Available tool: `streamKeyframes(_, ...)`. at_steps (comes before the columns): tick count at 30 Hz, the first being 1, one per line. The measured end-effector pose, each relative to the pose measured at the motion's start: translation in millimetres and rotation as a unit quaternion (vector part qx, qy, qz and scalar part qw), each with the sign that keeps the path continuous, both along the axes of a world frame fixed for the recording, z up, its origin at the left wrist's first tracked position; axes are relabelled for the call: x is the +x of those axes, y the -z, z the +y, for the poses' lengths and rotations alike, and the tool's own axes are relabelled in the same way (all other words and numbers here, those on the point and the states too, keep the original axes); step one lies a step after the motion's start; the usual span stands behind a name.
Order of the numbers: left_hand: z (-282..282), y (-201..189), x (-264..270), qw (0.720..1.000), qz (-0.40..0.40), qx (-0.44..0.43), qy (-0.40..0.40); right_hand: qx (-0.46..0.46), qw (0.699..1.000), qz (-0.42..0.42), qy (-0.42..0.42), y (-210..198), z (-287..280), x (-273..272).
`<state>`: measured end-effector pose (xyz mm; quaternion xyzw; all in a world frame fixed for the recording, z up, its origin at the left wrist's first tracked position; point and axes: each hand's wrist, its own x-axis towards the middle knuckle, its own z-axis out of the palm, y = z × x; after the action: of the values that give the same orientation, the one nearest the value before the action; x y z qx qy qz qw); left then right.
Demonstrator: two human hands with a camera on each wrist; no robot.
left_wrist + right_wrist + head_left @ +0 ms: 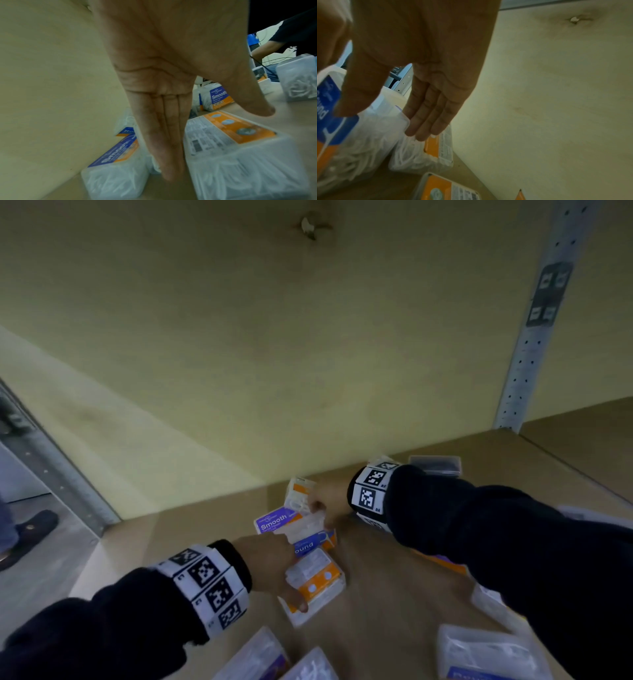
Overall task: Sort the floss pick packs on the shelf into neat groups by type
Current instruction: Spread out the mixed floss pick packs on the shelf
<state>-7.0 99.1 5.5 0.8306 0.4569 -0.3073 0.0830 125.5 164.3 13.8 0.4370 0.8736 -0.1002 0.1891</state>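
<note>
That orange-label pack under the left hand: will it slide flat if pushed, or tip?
The orange-label pack lies flat on the shelf, so it should slide rather than tip. Its clear plastic looks smooth, possibly slippery. Loose picks inside suggest it is light.

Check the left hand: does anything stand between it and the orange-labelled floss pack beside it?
Nothing visible does. The left hand already rests against the orange-labelled pack, fingers straight along its side.

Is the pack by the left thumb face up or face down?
Face down: the pack shows its barcode and fine-print back in the left wrist view.
</note>
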Motion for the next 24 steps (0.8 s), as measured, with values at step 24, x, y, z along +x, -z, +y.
streamKeyframes(24,18,-7,-65,0.968,-0.208,-0.009,-0.142,-0.028,0.999,-0.005,0.038,3,-9,13)
